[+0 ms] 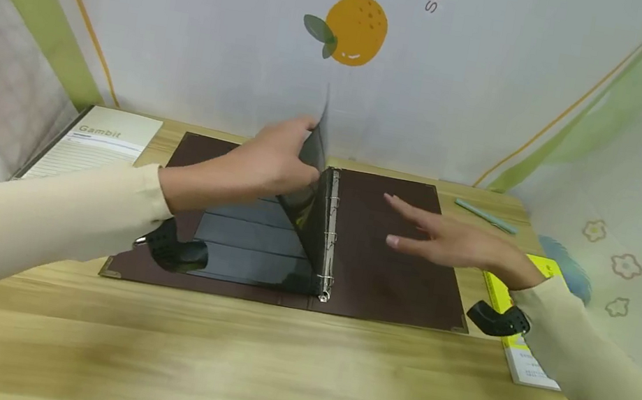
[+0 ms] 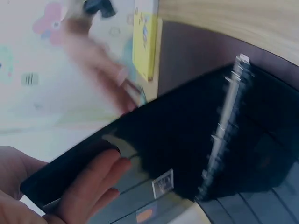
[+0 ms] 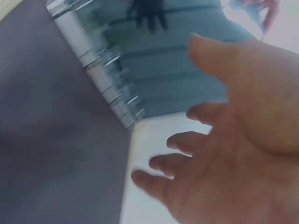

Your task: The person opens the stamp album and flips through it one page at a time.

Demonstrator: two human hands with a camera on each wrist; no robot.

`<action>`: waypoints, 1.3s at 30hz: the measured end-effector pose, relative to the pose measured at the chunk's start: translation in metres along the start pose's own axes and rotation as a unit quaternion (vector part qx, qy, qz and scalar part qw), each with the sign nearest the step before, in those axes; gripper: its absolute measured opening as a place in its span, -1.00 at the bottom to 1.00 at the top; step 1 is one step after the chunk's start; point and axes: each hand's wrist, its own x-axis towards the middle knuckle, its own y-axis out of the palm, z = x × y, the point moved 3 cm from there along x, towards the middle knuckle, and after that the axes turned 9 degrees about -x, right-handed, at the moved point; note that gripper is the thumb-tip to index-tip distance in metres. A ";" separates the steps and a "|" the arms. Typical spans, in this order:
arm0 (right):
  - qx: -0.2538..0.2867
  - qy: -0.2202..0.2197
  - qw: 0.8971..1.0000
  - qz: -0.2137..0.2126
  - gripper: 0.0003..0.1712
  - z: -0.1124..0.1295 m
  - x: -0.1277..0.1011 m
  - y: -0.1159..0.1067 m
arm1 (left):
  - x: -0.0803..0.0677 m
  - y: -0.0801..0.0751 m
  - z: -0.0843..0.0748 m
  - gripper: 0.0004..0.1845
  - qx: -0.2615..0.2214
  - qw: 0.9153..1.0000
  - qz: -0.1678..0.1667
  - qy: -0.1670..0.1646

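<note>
A dark brown ring binder (image 1: 396,283) lies open on the wooden table, its metal rings (image 1: 330,230) running down the middle. My left hand (image 1: 278,154) grips the top edge of a dark glossy sleeve page (image 1: 309,205) that stands nearly upright over the rings. In the left wrist view my fingers (image 2: 91,184) lie against that page (image 2: 177,140) beside the rings (image 2: 224,126). My right hand (image 1: 448,239) hovers flat above the binder's bare right cover, fingers spread and holding nothing. The right wrist view shows the palm (image 3: 233,154) near the rings (image 3: 105,79).
More dark sleeve pages (image 1: 252,245) lie flat on the binder's left half. A "Gambit" document (image 1: 91,144) sits at the far left. A teal pen (image 1: 486,216) and a yellow booklet (image 1: 518,332) lie at the right. Printed fabric walls enclose the table.
</note>
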 end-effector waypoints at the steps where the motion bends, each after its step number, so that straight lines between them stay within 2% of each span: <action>1: -0.017 0.003 1.000 0.006 -0.01 -0.008 -0.002 0.009 | -0.002 -0.005 0.006 -0.18 0.008 1.000 -0.006 -0.003; 5: -0.039 0.015 0.999 0.010 0.12 -0.035 -0.010 0.042 | -0.014 -0.019 0.037 -0.15 0.026 0.999 -0.025 -0.015; 8: -0.035 0.013 0.999 0.001 0.16 -0.047 -0.015 0.061 | -0.023 -0.026 0.063 -0.12 0.010 0.999 -0.029 -0.032; 14: -0.042 0.002 0.999 -0.020 0.18 -0.054 -0.017 0.078 | -0.034 -0.031 0.115 -0.10 -0.037 0.997 -0.031 -0.067; 16: -0.047 0.003 0.999 -0.023 0.19 -0.055 -0.017 0.080 | -0.035 -0.030 0.131 -0.09 -0.036 0.996 -0.030 -0.074; 18: -0.045 0.005 0.999 -0.021 0.19 -0.055 -0.017 0.082 | -0.034 -0.028 0.145 -0.08 -0.015 0.996 -0.031 -0.085; 21: -0.039 0.012 0.999 -0.017 0.19 -0.055 -0.016 0.084 | -0.032 -0.022 0.163 -0.06 0.047 0.994 -0.032 -0.094; 24: -0.029 0.018 0.999 -0.012 0.17 -0.055 -0.016 0.088 | -0.031 -0.015 0.175 -0.05 0.108 0.990 -0.042 -0.079; 29: -0.019 0.021 1.000 -0.010 0.16 -0.057 -0.014 0.095 | -0.033 -0.008 0.184 -0.12 0.165 0.983 -0.058 -0.047; 30: -0.018 0.021 1.000 -0.010 0.16 -0.057 -0.013 0.096 | -0.034 -0.007 0.185 -0.16 0.175 0.982 -0.061 -0.043; 34: -0.013 0.025 1.000 -0.014 0.16 -0.058 -0.015 0.098 | -0.035 -0.005 0.187 -0.54 0.209 0.976 -0.065 -0.020; 37: -0.011 0.029 0.999 -0.015 0.16 -0.059 -0.016 0.099 | -0.036 -0.001 0.184 -0.59 0.246 0.966 -0.078 0.021; 39: -0.009 0.031 0.999 -0.015 0.16 -0.059 -0.017 0.099 | -0.035 0.004 0.180 -0.62 0.284 0.953 -0.078 0.070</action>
